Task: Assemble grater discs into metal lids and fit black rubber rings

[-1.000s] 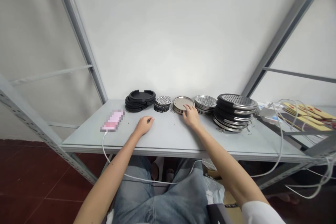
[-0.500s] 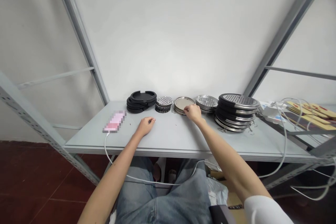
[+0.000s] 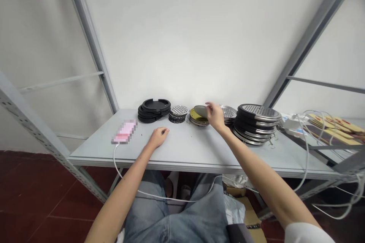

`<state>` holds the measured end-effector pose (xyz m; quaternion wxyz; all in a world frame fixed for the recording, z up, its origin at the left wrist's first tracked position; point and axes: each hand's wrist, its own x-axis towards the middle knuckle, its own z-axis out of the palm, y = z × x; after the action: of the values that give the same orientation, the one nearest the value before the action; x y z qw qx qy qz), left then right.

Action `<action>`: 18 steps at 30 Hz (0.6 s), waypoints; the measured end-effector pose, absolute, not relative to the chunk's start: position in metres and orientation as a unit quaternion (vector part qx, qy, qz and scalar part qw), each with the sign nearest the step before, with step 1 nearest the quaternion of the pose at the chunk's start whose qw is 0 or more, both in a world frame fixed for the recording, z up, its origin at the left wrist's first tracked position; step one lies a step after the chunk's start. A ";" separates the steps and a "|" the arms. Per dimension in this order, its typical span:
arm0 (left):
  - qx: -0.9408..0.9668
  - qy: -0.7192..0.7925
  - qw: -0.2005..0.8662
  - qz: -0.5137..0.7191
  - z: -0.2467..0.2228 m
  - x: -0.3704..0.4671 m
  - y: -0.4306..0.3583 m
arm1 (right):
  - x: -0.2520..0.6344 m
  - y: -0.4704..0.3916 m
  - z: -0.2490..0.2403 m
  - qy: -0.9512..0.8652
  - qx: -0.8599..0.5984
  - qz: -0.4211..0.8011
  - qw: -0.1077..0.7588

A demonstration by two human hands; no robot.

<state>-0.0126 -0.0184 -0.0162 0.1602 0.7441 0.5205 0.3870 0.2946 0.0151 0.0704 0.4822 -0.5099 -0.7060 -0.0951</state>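
Note:
My right hand (image 3: 216,115) pinches the edge of a thin round metal disc (image 3: 200,111), which is tilted up over a low stack of similar discs (image 3: 196,122). The top of that stack now looks yellowish. My left hand (image 3: 159,136) rests curled on the grey table, its fingers closed around something small and dark that I cannot make out. Between and behind my hands stands a short stack of small round grater plates (image 3: 179,111). Larger perforated metal plates (image 3: 229,112) are piled just right of the discs, partly hidden by my right hand.
Black rings (image 3: 155,105) are stacked at the back left. A tall pile of black-rimmed perforated plates (image 3: 258,123) stands at the right. A phone (image 3: 124,132) with a white cable lies at the left. Metal shelf posts (image 3: 91,41) rise at both sides.
My right hand has risen slightly and moved right, lifting a disc off the stack and tilting it. A yellowish surface now shows beneath. My left hand has stayed in place.

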 end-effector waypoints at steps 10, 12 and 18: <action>0.740 0.511 0.172 0.402 -0.016 -0.012 -0.020 | 0.243 -0.059 0.026 -0.813 -0.325 -0.022 0.482; 0.740 0.510 0.174 0.403 -0.015 -0.012 -0.021 | 0.237 -0.064 0.009 -0.845 -0.297 -0.011 0.443; 0.749 0.495 0.151 0.413 -0.017 -0.010 -0.021 | 0.240 -0.066 -0.009 -0.895 -0.276 0.053 0.345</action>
<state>-0.0103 -0.0208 -0.0169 0.1507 0.7493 0.4952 0.4130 0.2395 -0.0655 -0.0087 0.3454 -0.2759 -0.8954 0.0526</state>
